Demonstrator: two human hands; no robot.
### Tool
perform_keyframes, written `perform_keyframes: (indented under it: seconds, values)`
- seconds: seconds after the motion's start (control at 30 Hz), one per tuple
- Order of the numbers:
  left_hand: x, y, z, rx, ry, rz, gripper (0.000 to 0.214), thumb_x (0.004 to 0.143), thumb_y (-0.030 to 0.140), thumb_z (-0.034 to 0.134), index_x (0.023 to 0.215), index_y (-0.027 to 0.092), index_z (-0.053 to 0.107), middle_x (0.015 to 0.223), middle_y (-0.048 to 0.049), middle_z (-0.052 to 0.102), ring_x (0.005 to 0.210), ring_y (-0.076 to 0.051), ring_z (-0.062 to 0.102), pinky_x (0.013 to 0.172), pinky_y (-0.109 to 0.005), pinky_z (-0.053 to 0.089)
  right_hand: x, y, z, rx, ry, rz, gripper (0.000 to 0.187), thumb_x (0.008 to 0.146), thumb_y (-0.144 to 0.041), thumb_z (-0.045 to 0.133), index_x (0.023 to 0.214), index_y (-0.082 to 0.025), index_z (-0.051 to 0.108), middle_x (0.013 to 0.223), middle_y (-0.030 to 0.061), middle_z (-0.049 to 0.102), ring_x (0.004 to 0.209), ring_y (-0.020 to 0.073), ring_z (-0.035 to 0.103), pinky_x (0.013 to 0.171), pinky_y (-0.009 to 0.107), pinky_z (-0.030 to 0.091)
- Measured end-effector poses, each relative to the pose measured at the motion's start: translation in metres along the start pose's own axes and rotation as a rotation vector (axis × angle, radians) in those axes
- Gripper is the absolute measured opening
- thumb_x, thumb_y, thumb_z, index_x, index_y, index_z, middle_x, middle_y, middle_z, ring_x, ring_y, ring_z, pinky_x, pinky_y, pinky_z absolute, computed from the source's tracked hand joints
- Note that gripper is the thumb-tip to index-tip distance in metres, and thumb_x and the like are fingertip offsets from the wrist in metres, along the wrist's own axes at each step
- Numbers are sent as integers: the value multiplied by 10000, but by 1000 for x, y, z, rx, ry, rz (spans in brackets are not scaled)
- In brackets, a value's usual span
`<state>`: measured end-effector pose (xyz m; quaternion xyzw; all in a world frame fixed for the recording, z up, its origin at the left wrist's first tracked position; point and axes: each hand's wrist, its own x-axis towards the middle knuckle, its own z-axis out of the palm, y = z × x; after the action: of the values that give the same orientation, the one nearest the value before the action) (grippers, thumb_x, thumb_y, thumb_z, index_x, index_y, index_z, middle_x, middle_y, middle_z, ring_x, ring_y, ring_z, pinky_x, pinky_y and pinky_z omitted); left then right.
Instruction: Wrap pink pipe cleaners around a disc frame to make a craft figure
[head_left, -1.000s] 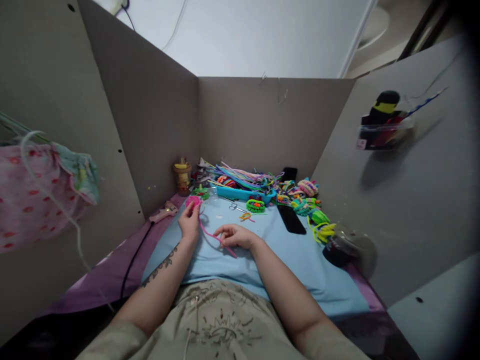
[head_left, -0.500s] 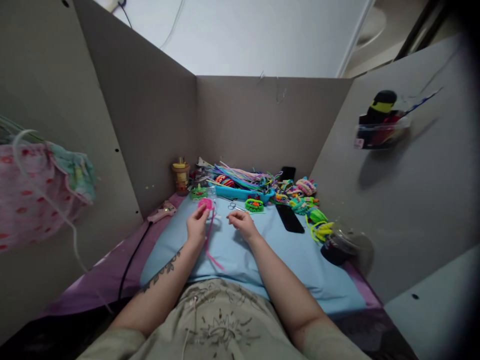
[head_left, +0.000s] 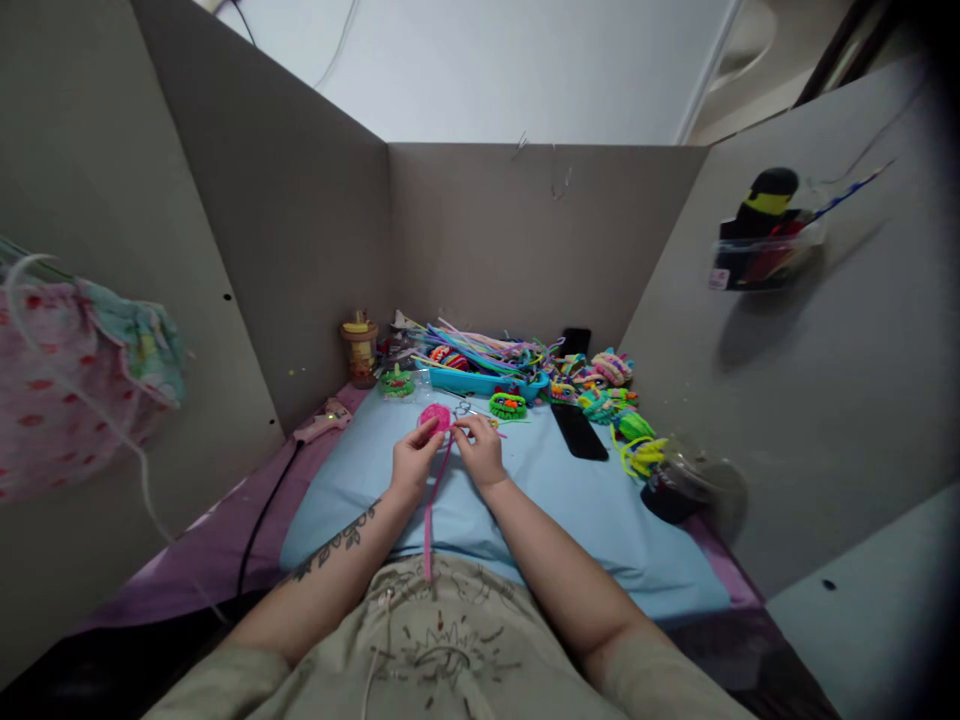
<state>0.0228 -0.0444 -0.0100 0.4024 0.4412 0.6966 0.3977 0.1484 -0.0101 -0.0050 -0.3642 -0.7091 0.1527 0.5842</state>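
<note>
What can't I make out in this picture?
All in the head view:
Pink round piece: lower part hidden by the left hand.
Whether the right hand holds the pink strand: too small.
Spotted cloth: cut off by the left edge.
Blue tray: inside covered by colourful strands.
White label: too small to read.

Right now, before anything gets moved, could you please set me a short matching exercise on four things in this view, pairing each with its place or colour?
1. Pink piece
2. Tray
3. Flat black object
4. Clear holder

A. Up against the right-hand wall
B. Bright blue, piled with coloured strands
C. Held in the left hand
D. Lying on the pale blue cloth

Pairs: 1-C, 2-B, 3-D, 4-A
</note>
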Motion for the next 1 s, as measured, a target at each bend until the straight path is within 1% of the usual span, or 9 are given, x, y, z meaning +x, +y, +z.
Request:
perform_keyframes:
  seconds: [0.13, 0.27, 0.4, 0.5, 0.73, 0.83, 1.0]
  values:
    - [-1, 1, 0, -12, -29, -11, 503, 590, 315, 797, 1051, 138, 699, 1081, -136, 701, 989, -258, 654, 909, -384, 480, 0, 1, 0, -41, 33, -9, 102, 819, -242, 565, 817, -204, 659, 881, 77, 599, 883, 219, 549, 817, 362, 435]
    - [-2, 2, 0, -21, -33, -20, 513, 580, 324, 801, 1043, 129, 701, 1067, -142, 705, 979, -262, 657, 891, -383, 489, 0, 2, 0, -46, 14, -19, 105, 816, -228, 570, 805, -215, 673, 866, 69, 601, 889, 216, 551, 860, 367, 419]
    - [-3, 4, 1, -22, -39, -25, 515, 586, 342, 796, 1043, 123, 700, 1060, -142, 707, 980, -263, 657, 890, -379, 487, -1, 1, 0, -18, -16, -10, 109, 808, -224, 569, 815, -204, 676, 875, 72, 604, 898, 214, 546, 869, 366, 408]
    - [-3, 5, 0, -16, -48, -24, 506, 597, 343, 790, 1040, 116, 700, 1056, -147, 708, 971, -260, 660, 899, -383, 481, -1, -3, -1, 26, -46, 21, 96, 796, -239, 584, 800, -188, 665, 848, 65, 606, 866, 204, 543, 831, 351, 416]
    - [-3, 3, -1, -4, -72, -12, 475, 604, 332, 789, 1021, 119, 708, 1036, -141, 716, 962, -253, 664, 909, -376, 477, 5, -9, -5, 149, -143, 163, 151, 771, -292, 594, 665, -185, 598, 692, 17, 551, 692, 157, 499, 638, 278, 410]
    - [-3, 2, -1, 3, -78, -4, 466, 609, 334, 787, 1015, 119, 710, 1023, -144, 719, 950, -252, 668, 900, -375, 480, 6, -7, -4, 194, -168, 215, 176, 754, -310, 594, 633, -186, 565, 668, 4, 526, 645, 143, 478, 609, 271, 397]
    - [-4, 1, -1, 22, -80, 6, 429, 619, 334, 781, 988, 124, 720, 1014, -143, 721, 937, -251, 668, 888, -371, 481, 4, -1, -1, 239, -195, 273, 189, 740, -326, 581, 619, -190, 533, 624, -11, 510, 623, 139, 461, 603, 269, 383]
